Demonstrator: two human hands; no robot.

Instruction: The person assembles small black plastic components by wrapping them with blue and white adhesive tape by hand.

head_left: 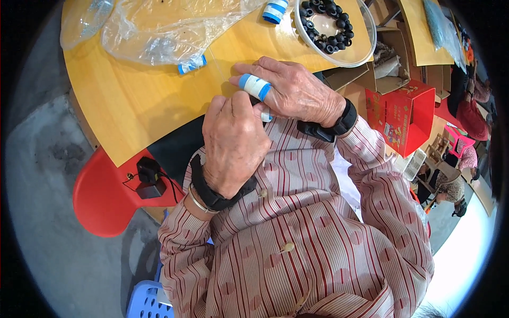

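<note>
My left hand (236,140) is closed, its knuckles up and its fingertips hidden, against the underside of my right hand (302,93). My right hand reaches over from the right with its fingers bent and pressed together at the table's near edge. A blue and white wrap (254,86) goes around one of its fingers. Another small blue and white band (266,114) shows just below, between the two hands. Whatever the fingers grip is out of sight. Each wrist wears a black strap, and a bracelet (199,201) sits behind the left one.
On the yellow table (143,90) lie clear plastic bags (159,40), blue and white rolls (192,64) and a clear tub (371,37) of black rings. A red chair (101,196) holding black adapters stands left. Cardboard and red boxes (400,116) stand right; people sit farther off.
</note>
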